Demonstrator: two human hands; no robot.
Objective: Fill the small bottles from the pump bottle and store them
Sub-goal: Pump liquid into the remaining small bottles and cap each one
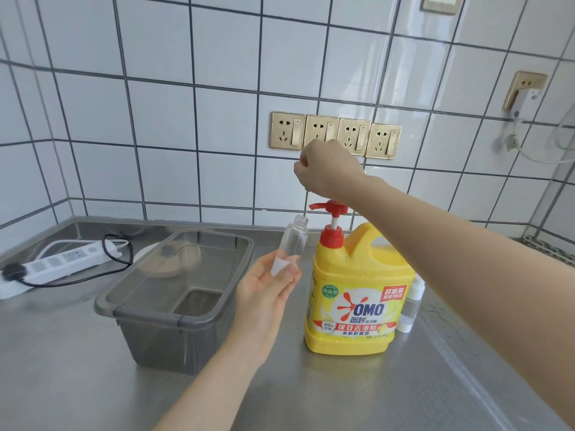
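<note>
Now the left grip (pixel 267 293) is clamped on the uncapped small bottle (pixel 294 241), at nine o'clock of the pump bottle (pixel 357 293) on the desk (pixel 342 393). Bring its mouth under the red spout (pixel 317 206), then press with the fisted right hand (pixel 326 169) (seemingly empty). Label reads OMO.

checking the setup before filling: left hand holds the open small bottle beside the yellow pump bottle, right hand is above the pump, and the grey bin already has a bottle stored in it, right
Not quite. The head view shows the grey bin holding no bottle. The rest stands: the left hand holds the open small bottle beside the yellow pump bottle, and the right hand is above the red pump.
</note>
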